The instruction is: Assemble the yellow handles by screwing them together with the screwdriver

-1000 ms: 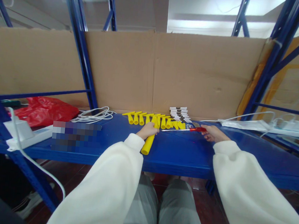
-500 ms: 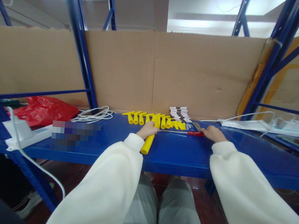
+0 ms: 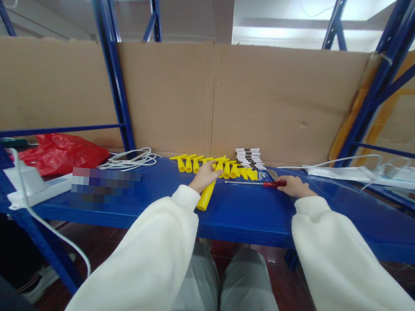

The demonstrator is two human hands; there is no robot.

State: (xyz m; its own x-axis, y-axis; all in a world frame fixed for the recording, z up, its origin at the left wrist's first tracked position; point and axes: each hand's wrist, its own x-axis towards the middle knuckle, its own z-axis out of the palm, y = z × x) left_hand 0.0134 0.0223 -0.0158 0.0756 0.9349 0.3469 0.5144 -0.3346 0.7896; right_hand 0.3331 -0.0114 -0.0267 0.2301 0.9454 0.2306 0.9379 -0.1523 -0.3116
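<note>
My left hand [image 3: 204,177] is closed around a yellow plastic T-shaped handle [image 3: 206,197], whose round tube end points toward me. Red-handled with a thin metal shaft, a screwdriver [image 3: 273,184] is gripped in my right hand [image 3: 295,186]. Its shaft runs left, low over the blue shelf, and its tip is just right of the yellow handle. Behind my left hand lies a row of similar yellow T-shaped handles [image 3: 188,163]. Smaller yellow pieces [image 3: 247,173] lie to the right of that row.
White pieces with dark marks [image 3: 248,155] are stacked near the cardboard wall [image 3: 270,103]. A flat metal piece [image 3: 272,174] lies behind the screwdriver. Leftward are coiled white cable [image 3: 138,159], a red plastic bag [image 3: 67,153] and a power strip [image 3: 44,192]. Blue posts [image 3: 115,70] flank the shelf.
The screwdriver has shifted slightly right, so its tip now shows apart from my left hand. My left fingers have changed position on the yellow handle, which has moved a little.
</note>
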